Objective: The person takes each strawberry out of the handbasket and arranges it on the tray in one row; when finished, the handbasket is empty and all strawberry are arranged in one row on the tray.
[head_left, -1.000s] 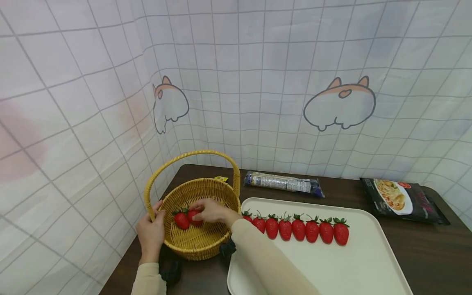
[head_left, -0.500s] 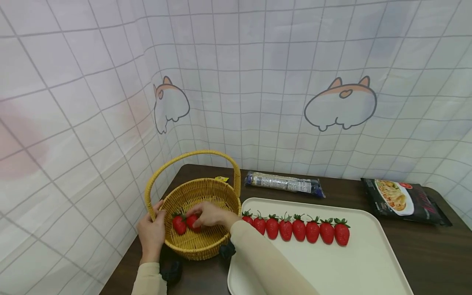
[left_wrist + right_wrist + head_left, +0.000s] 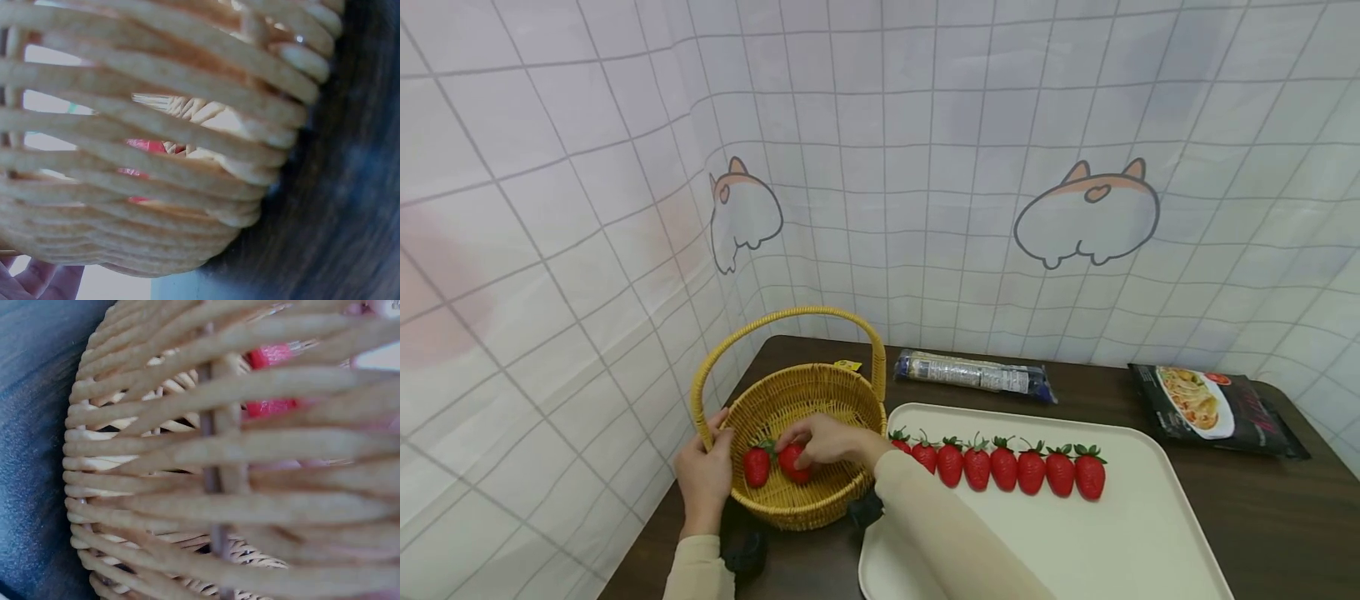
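A yellow woven basket (image 3: 797, 518) with a tall arched handle stands on the left of the table. My left hand (image 3: 703, 475) grips its left rim at the handle's foot; some fingers (image 3: 47, 281) show at the bottom of the left wrist view. Inside the basket, my right hand (image 3: 831, 439) pinches a red strawberry (image 3: 792, 463) by its upper part. Another strawberry (image 3: 756, 468) lies just left of it on the basket floor. Through the weave in the right wrist view a red strawberry (image 3: 272, 407) is partly visible; slats hide most of the hand.
Right of the basket is a cream tray (image 3: 1112, 533) with a row of several strawberries (image 3: 1003, 468), passing partly behind my right forearm. Behind it lie a clear-and-blue packet (image 3: 973, 373) and a black food bag (image 3: 1217, 410). A patterned curtain (image 3: 925, 208) closes off the back.
The strawberry in my right hand has shifted toward the basket's near side. The other strawberry has moved left and nearer, with a small gap now between them. My left hand keeps its hold.
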`<state>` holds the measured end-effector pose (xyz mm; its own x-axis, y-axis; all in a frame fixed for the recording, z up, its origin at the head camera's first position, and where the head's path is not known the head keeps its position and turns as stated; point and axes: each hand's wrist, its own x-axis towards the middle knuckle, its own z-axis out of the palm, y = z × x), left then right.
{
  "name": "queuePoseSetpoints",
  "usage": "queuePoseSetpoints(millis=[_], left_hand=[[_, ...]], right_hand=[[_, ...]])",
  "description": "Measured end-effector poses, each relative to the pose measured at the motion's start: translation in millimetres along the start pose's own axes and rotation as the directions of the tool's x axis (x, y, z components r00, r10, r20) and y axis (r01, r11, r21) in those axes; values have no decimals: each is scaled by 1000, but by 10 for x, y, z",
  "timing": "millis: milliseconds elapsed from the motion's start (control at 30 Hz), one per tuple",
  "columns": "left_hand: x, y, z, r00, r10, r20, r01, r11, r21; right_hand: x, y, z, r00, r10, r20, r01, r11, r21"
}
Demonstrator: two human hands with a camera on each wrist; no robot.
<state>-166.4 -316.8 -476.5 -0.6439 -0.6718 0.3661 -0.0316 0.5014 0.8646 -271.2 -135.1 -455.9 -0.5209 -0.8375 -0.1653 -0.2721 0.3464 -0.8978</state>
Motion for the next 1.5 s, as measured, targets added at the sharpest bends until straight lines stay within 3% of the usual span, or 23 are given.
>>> queuePoseSetpoints(millis=[267, 467, 600, 900, 1067, 1500], left_hand=[[-5, 12, 15, 1000, -11, 2, 11, 1000, 12], [-2, 13, 10, 1000, -15, -2, 15, 1000, 14], [-3, 19, 8, 1000, -14, 4, 14, 1000, 9], [-12, 36, 11, 1000, -25, 9, 25, 1000, -1], [-7, 32, 11, 1000, -17, -4, 17, 1000, 13], [-3, 40, 9, 1000, -3, -13, 3, 1000, 19]], right_hand=[[-167, -33, -57, 998, -67, 13, 65, 993, 102], [-388, -80, -126, 979, -186, -83, 200, 959, 203], [-582, -48, -174, 965, -203, -163, 235, 948, 213], [-1132, 109, -305, 948, -183, -261, 247, 940, 235], [-1398, 262, -358, 940, -155, -305, 224, 953, 206], [-2048, 680, -412, 873, -143, -466, 191, 980, 59]])
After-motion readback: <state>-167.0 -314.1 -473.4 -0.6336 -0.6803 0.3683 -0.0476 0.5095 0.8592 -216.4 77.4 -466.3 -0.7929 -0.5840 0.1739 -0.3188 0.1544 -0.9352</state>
